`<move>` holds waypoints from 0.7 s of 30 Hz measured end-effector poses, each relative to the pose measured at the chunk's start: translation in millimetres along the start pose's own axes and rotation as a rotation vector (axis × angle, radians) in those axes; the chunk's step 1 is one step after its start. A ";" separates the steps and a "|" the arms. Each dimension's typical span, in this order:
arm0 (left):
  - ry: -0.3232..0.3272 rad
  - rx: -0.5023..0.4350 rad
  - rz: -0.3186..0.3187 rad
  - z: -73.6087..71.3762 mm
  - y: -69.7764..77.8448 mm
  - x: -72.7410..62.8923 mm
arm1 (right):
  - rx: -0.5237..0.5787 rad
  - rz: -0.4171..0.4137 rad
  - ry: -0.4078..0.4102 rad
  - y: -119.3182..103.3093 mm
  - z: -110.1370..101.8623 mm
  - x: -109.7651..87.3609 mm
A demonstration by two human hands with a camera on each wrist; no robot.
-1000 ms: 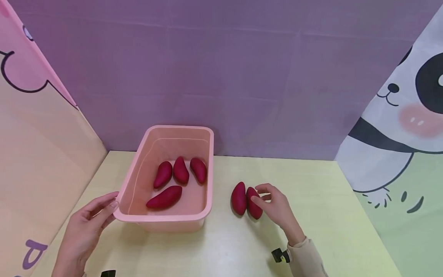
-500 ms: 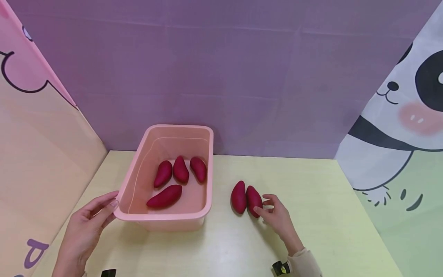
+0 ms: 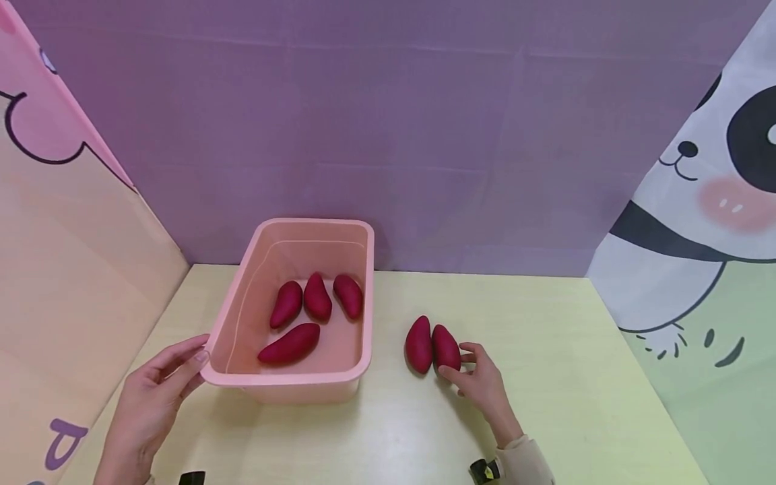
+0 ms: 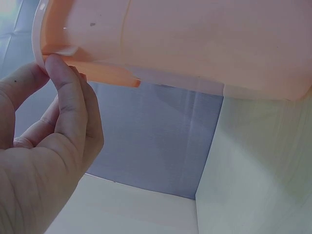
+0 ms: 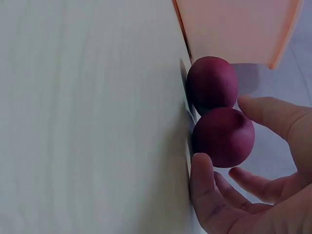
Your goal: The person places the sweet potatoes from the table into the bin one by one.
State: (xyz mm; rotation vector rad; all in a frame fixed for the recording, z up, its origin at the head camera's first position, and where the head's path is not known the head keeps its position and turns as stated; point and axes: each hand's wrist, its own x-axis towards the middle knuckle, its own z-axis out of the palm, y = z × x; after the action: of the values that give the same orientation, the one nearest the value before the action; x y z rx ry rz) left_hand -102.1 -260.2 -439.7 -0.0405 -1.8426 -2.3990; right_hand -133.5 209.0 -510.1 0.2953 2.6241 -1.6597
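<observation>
Six dark-red tubers (image 3: 289,345) are lying in or beside a pink bin (image 3: 300,394), which is serving here as the reference. Inside the bin, three are lying in a row and one is lying slantwise nearer the front wall. To the right of the bin, on the pale table (image 3: 576,350), a left tuber (image 3: 418,345) and a right tuber (image 3: 446,345) are lying side by side. The left hand (image 3: 151,397) is pinching the rim at the bin's near-left corner between thumb and bent fingers. The right hand (image 3: 481,384), well to the right of the bin, is flanking the right tuber, its thumb and fingers parting about as wide as the piece; whether they are gripping it firmly cannot be told. Behind the bin, a purple backdrop (image 3: 388,135) is rising; far to its right, a panda picture (image 3: 721,202) is showing.
</observation>
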 end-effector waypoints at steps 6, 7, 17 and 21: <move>-0.002 -0.005 0.008 0.4 -0.5 0.2 | 0.022 -0.003 0.014 -0.8 0.5 0.3; 0.000 -0.003 0.009 0.5 -0.3 0.2 | 0.032 -0.003 0.017 -0.9 0.3 0.2; 0.004 -0.005 0.004 1.5 1.2 -0.4 | 0.138 0.048 0.035 2.6 -0.7 3.1; 0.007 -0.002 -0.003 1.6 1.6 -0.8 | 0.164 0.072 0.036 3.8 -0.5 3.7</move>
State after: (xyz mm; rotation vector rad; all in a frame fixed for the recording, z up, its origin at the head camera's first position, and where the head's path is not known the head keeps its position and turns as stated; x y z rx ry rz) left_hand -101.3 -259.0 -437.8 -0.0292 -1.8389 -2.3994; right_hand -136.4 211.6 -513.7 0.4215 2.4732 -1.8656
